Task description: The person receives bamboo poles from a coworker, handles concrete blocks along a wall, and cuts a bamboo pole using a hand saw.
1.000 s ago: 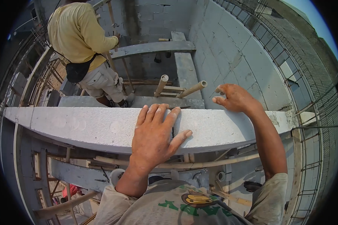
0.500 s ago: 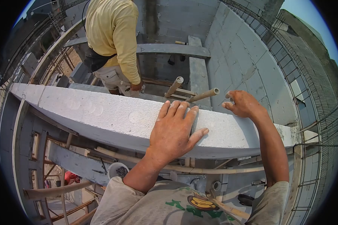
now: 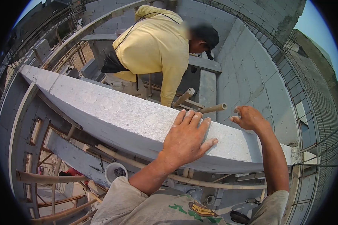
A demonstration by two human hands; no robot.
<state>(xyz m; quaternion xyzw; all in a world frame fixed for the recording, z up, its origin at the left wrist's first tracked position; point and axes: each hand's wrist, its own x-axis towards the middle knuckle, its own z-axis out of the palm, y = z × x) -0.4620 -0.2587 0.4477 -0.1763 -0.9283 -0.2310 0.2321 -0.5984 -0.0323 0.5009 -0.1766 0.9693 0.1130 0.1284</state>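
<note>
A long pale lightweight-block wall [image 3: 135, 114] crosses the view in front of me, its rough top surface facing up. My left hand [image 3: 186, 135] lies on this top with its fingers spread and palm down, holding nothing. Over the wall's far edge, further right, my right hand [image 3: 248, 118] is raised with thumb and forefinger bent and apart. I see nothing definite between them, and its other fingers are partly hidden. Just beyond the wall, two bamboo poles [image 3: 213, 108] stick up between my hands.
Across the wall a co-worker in a yellow shirt [image 3: 154, 48] bends down, one hand hidden behind the wall. Below on my side are a white bucket [image 3: 115, 173], bamboo scaffolding [image 3: 229, 186] and a grey plank [image 3: 73, 152]. A steel rebar cage [image 3: 285, 71] runs along the right wall.
The co-worker has bent forward and reached down behind the wall. My view has shifted, while my left hand stays flat on the wall and my right hand stays raised.
</note>
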